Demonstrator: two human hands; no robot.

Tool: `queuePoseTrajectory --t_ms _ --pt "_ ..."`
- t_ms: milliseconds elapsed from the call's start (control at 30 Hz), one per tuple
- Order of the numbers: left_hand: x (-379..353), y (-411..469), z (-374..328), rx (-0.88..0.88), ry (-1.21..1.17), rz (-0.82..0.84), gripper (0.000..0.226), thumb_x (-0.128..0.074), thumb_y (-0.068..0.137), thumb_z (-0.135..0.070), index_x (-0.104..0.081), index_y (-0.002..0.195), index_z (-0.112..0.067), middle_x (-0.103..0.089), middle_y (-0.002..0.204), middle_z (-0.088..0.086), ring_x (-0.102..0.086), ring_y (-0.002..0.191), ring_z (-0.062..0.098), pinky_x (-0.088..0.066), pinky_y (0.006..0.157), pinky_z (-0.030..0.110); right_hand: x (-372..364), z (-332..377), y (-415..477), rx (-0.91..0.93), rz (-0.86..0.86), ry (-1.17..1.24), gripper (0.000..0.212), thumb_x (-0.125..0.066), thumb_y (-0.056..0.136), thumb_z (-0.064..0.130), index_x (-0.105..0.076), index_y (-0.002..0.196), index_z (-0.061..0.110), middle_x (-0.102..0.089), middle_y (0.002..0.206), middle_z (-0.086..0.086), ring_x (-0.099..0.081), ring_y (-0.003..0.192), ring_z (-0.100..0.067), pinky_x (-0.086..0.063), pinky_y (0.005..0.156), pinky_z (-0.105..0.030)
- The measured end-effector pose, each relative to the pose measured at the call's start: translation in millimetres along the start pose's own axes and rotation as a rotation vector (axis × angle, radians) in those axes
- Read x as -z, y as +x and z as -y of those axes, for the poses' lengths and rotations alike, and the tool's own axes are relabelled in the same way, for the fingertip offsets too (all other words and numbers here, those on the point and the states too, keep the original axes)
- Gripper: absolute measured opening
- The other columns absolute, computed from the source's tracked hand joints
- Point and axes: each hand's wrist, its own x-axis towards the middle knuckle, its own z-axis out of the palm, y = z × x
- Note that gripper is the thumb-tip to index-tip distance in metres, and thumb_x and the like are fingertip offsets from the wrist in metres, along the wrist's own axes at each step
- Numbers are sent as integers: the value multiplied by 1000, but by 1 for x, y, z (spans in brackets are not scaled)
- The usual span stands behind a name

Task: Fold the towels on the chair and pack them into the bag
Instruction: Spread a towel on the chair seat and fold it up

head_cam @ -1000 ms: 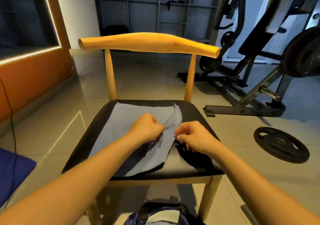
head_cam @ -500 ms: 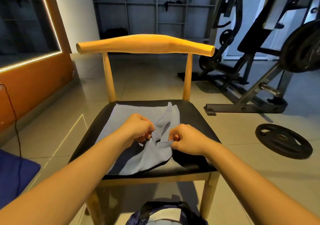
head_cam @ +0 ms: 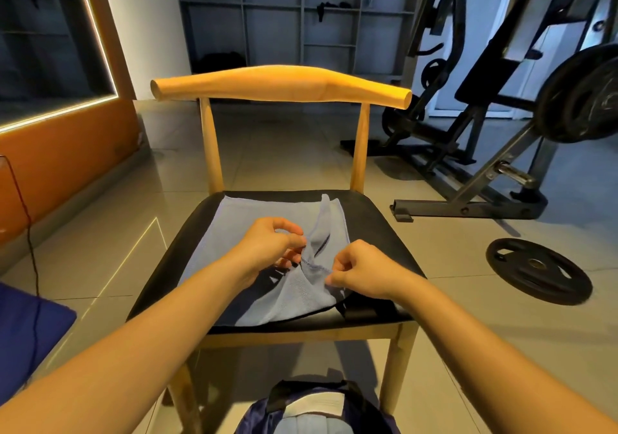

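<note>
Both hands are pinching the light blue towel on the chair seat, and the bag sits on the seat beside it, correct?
Not quite. In the head view both hands, left hand and right hand, do pinch the towel on the chair, but the bag is on the floor in front of it.

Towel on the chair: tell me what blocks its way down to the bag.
Nothing visible: both hands, left hand and right hand, pinch the towel; the bag lies open below the chair seat's front.

Two bare forearms enter from the near edge. Left hand (head_cam: 271, 248) and right hand (head_cam: 363, 271): no sleeves, gloves, watch or rings visible.
</note>
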Motion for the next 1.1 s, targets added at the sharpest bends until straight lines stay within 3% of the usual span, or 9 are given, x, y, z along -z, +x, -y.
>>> queuePoseTrajectory --t_ms 100,267,367,433,633,733,833,967,1100 --pt "15 -1 16 -186 312 -93 5 -69 95 -18 -71 99 -15 -74 90 9 -71 77 18 -61 73 34 17 -7 -23 -59 38 128 20 -76 88 24 -74 73 11 -69 72 -8 -60 68 -14 -55 71 -31" --pt "51 -12 49 -386 962 -275 23 -62 97 -45 -69 109 -26 -67 111 -5 -60 98 12 -51 85 29 23 -17 -61 -263 124 243 13 -69 90 13 -74 78 12 -60 67 -2 -52 60 -11 -41 51 -18" --pt "62 -19 63 -398 1089 -274 47 -52 98 -56 -64 129 -24 -61 134 0 -57 120 20 -49 100 38 12 -11 -64 -354 128 357 25 -71 92 26 -65 69 16 -53 60 -3 -42 51 -10 -35 49 -19" --pt "66 -23 72 -374 1121 -238 58 -43 100 -62 -57 140 -23 -55 146 2 -51 132 22 -43 108 42 2 -10 -60 -386 19 401 39 -73 91 38 -58 61 17 -49 56 -3 -37 50 -12 -32 50 -24" --pt "71 -32 102 -305 1240 -208 72 -18 100 -69 -27 160 -30 -22 168 1 -18 155 22 -9 126 44 -4 -16 -72 -486 -112 325 20 -71 88 19 -64 72 9 -45 60 -6 -35 53 -15 -30 49 -26" --pt "76 -37 108 -314 1183 -348 68 -19 102 -64 -43 151 -25 -44 157 3 -39 145 24 -26 122 47 -3 -18 -77 -546 -120 335 21 -75 84 23 -69 76 5 -47 61 -6 -35 51 -15 -30 46 -24" --pt "87 -43 110 -373 1048 -521 46 -35 105 -48 -67 122 -19 -68 121 4 -62 108 23 -52 93 44 -13 -13 -73 -524 -133 351 39 -74 88 44 -70 75 8 -54 60 -4 -41 51 -13 -34 48 -24" --pt "103 -50 106 -239 959 -677 27 -62 95 -49 -70 97 -24 -66 89 -4 -60 86 19 -57 80 43 -19 -12 -70 -473 -140 334 37 -70 94 34 -66 65 11 -55 53 -2 -40 48 -13 -34 48 -25" --pt "106 -50 101 -50 707 -616 33 -68 91 -53 -63 77 -23 -64 72 -2 -62 70 18 -61 75 45 -14 -12 -73 -499 -99 335 27 -65 98 28 -73 90 3 -71 66 -11 -54 45 -14 -47 48 -24"
